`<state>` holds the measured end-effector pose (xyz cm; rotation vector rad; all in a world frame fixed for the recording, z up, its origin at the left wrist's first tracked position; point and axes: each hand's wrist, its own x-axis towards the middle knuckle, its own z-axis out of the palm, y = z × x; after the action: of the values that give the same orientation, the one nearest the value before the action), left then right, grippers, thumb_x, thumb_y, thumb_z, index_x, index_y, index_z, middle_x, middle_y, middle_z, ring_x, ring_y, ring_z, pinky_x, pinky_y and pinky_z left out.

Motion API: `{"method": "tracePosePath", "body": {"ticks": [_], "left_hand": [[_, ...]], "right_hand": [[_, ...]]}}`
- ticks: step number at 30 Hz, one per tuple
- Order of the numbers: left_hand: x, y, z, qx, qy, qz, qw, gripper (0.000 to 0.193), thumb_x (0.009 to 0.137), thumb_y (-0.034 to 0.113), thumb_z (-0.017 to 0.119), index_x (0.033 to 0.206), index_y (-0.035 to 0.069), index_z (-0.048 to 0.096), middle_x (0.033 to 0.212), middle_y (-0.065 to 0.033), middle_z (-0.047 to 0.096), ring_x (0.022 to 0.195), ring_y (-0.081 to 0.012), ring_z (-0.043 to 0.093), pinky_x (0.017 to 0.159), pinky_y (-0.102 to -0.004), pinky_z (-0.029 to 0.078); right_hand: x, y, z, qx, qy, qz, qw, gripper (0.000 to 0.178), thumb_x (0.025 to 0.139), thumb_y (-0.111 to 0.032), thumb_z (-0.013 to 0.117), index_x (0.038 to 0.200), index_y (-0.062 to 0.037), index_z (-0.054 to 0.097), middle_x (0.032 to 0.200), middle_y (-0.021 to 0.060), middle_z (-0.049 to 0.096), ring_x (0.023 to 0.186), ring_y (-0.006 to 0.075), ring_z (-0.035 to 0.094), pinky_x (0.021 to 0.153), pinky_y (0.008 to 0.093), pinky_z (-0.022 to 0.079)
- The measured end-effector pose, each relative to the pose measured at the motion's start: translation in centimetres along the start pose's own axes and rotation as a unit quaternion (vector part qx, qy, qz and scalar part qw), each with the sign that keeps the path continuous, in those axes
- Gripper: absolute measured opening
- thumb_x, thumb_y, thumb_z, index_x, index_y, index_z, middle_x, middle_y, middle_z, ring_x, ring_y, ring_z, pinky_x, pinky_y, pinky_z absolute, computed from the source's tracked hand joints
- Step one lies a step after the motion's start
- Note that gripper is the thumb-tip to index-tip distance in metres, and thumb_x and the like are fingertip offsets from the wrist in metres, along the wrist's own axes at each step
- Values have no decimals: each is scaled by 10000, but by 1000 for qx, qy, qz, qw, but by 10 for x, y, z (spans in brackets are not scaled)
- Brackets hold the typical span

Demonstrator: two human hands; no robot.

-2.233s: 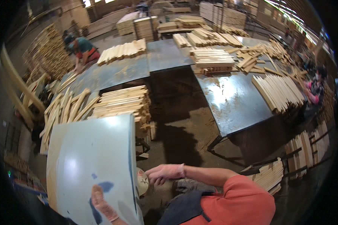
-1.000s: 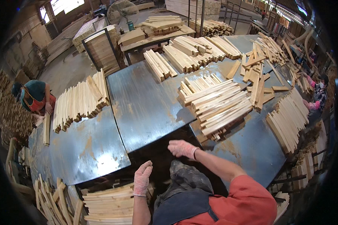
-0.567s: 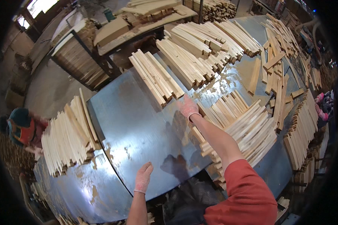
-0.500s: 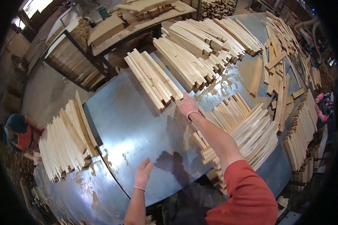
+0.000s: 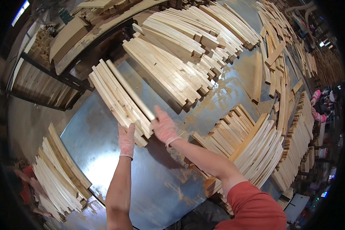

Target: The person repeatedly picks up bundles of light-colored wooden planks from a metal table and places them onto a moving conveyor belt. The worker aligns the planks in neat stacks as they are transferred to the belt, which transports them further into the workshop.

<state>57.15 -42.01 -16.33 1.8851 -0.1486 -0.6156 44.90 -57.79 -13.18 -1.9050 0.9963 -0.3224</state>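
Note:
A small bundle of pale wooden strips (image 5: 120, 101) lies slantwise on the metal tabletop (image 5: 103, 153), its near end between my two gloved hands. My left hand (image 5: 126, 141) grips the bundle's left side near that end, thumb up against the wood. On the other side my right hand (image 5: 165, 126) closes against the rightmost strip, which stands a little apart from its neighbours at the far end. Some fingertips of both hands are hidden by the wood. Both gloves are pinkish-white knit.
Larger rows of strips (image 5: 165, 73) lie beyond and to the right. A stack (image 5: 253, 142) stands beside my right forearm; loose offcuts (image 5: 280, 76) lie farther right. At lower left, another person (image 5: 27, 184) is beside a strip pile (image 5: 61, 172). A second person (image 5: 320, 105) is at far right.
My left hand has come up from the bare tabletop to the bundle's left side. The bundle has shifted left, away from the larger row, with my right hand still at its right. The view has turned too.

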Motion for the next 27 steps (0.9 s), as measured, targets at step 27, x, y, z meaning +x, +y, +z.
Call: {"method": "tracePosePath", "body": {"ticks": [27], "left_hand": [[62,43,95,243,-22,94,965,1049,933,499,744,1690,21,199,1699,-269,313,1595,-491,191,1323,-529,91]], "right_hand": [[203,148,-255,-32,205,103,973,922,933,-422,710,1664,-28,309,1657,255,423,1526,397,417,1252,400,339]]}}
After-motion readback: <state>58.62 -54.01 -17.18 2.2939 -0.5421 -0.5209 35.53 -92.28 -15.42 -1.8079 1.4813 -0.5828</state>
